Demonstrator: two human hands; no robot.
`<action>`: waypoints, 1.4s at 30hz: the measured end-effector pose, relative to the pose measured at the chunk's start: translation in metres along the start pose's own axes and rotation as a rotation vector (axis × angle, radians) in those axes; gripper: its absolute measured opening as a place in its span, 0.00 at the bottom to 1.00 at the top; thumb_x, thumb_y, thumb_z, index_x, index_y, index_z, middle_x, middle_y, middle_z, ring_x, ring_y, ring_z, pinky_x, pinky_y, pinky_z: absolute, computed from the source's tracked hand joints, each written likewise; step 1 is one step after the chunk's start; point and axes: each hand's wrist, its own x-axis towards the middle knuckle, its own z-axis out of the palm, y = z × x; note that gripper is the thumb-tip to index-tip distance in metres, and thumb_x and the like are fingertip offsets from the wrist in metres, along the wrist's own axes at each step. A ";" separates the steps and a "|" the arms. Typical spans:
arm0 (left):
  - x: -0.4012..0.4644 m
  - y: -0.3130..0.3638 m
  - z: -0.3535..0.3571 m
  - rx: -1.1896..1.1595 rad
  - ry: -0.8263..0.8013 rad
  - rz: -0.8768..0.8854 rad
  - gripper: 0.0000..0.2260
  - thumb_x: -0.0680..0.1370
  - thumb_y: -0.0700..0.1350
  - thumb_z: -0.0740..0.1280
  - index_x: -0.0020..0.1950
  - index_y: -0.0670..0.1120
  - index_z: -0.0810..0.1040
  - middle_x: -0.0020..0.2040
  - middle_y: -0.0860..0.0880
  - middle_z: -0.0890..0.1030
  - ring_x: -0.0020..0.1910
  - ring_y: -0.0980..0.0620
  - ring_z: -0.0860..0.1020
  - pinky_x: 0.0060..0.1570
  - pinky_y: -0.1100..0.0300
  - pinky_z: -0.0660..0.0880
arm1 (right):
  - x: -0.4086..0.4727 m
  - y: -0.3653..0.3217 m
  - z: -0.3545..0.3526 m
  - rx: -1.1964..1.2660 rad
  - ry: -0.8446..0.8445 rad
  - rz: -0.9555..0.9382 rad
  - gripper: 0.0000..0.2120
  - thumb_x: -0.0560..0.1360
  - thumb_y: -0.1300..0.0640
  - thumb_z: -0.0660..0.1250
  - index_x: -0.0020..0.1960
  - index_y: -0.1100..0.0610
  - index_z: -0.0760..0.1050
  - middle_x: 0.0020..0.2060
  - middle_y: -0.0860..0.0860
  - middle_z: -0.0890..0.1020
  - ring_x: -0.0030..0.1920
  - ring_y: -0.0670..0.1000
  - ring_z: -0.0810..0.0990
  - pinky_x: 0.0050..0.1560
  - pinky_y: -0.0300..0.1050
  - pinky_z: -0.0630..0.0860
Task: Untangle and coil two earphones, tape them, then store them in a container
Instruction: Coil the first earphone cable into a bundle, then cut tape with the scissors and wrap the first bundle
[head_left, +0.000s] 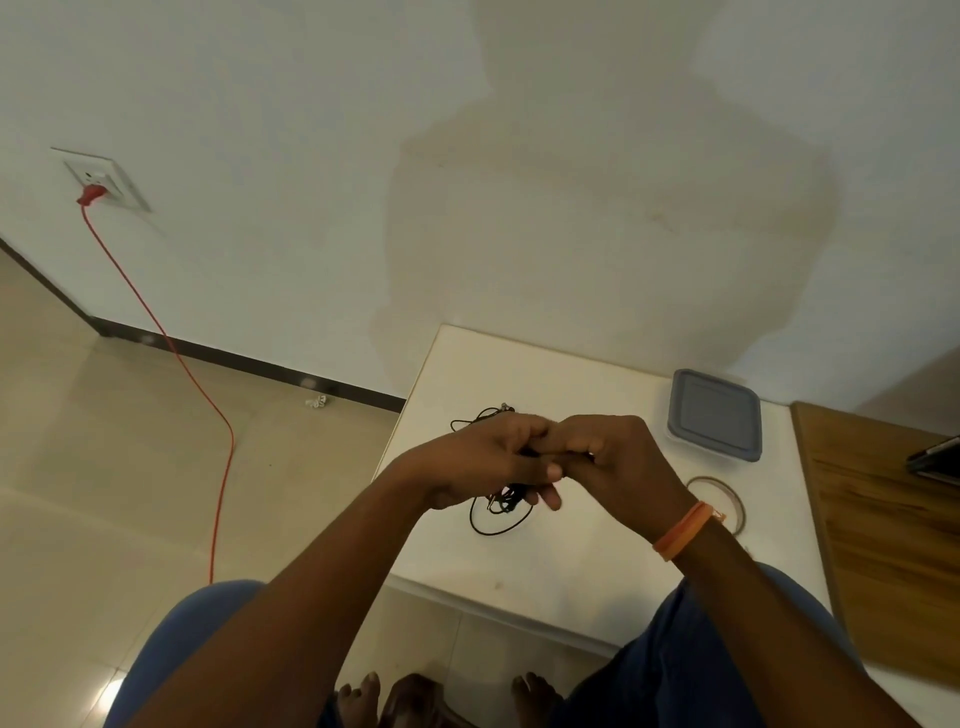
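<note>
Black earphone cable (498, 519) hangs in a tangled bunch over the small white table (571, 561). My left hand (493, 457) and my right hand (618, 457) meet above the table, and both pinch the cable between their fingertips. Loops of cable show below my hands, and more cable (483, 415) shows just behind my left hand. A container with a grey-blue lid (714, 413) sits closed at the table's back right. A roll of clear tape (727, 499) lies beside my right wrist, partly hidden by it.
A wooden surface (893, 519) adjoins the table on the right, with a dark device (935, 460) at its edge. A red cord (208, 415) runs from a wall socket (98, 179) down across the tiled floor on the left. My knees and feet are below the table's front edge.
</note>
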 end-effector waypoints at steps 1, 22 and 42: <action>0.001 0.000 0.000 -0.043 -0.015 -0.001 0.06 0.81 0.35 0.63 0.57 0.39 0.75 0.52 0.44 0.81 0.42 0.50 0.80 0.44 0.58 0.74 | -0.001 0.002 -0.003 0.056 0.007 0.050 0.08 0.73 0.69 0.70 0.48 0.61 0.85 0.35 0.50 0.84 0.35 0.43 0.80 0.40 0.35 0.76; 0.023 -0.004 0.013 -0.406 -0.201 -0.404 0.14 0.80 0.55 0.61 0.50 0.45 0.78 0.40 0.49 0.77 0.31 0.56 0.72 0.30 0.65 0.69 | -0.030 0.035 -0.024 0.264 0.029 0.243 0.04 0.70 0.69 0.74 0.44 0.63 0.84 0.39 0.53 0.85 0.41 0.49 0.84 0.44 0.42 0.81; 0.056 -0.020 0.041 -0.431 0.193 -0.391 0.14 0.85 0.46 0.54 0.41 0.45 0.69 0.29 0.51 0.66 0.26 0.54 0.66 0.26 0.64 0.65 | -0.045 0.108 -0.075 0.401 0.051 0.759 0.12 0.70 0.54 0.76 0.53 0.48 0.83 0.50 0.46 0.85 0.54 0.47 0.83 0.51 0.45 0.80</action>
